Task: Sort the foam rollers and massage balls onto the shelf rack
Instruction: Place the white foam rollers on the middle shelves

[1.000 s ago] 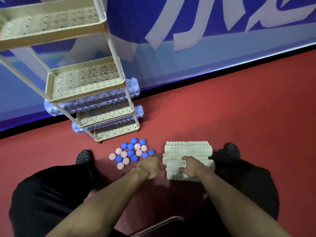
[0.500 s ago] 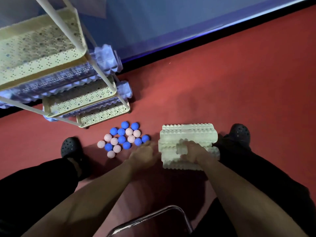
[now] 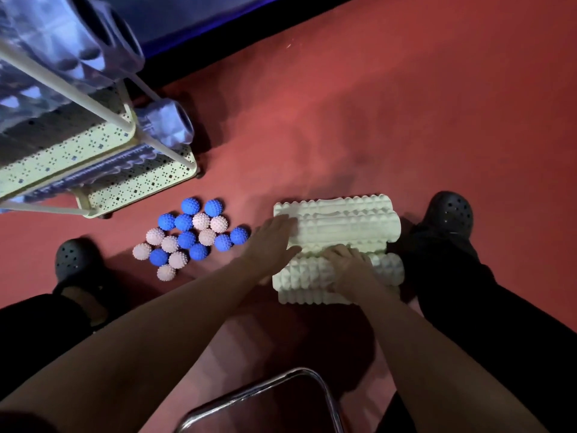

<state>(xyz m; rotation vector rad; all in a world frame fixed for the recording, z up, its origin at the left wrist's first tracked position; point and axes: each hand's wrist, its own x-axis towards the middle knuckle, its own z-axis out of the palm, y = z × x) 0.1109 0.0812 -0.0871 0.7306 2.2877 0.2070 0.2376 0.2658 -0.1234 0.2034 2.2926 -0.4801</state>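
Head view, looking down between the knees. A stack of cream foam rollers (image 3: 338, 242) lies on the red floor (image 3: 406, 120), near and right of centre, each roller's long axis running left to right across the view.

Right hand (image 3: 346, 267): laid over the nearest top roller, fingers curled down over its ridged surface, so it grips that roller about mid-length. Fingertips are hidden on the far side; how far they wrap I cannot tell.

Left hand (image 3: 271, 242): at the left end of the stack, fingers straight and close together, flat against the end of a far-side roller. Pressing or steadying, not gripping.

Key relation: the gripped roller lies crosswise under the right palm, and its left end sits just beside the left hand. Judgement: the right hand is placed to lift; the left is nearer the free end and could steady the rollers below or take that end.

Massage balls (image 3: 190, 239), blue and pink, spiked, are clustered on the floor just left of the left hand, not touching it.

Shelf rack (image 3: 146, 179), cream and perforated, stands far left. Pale blue rollers (image 3: 165, 126) already lie on its tiers, ends poking out to the right. Judgement: cream rollers and all balls still to be shelved; the carry goes up and left, axis kept as is.
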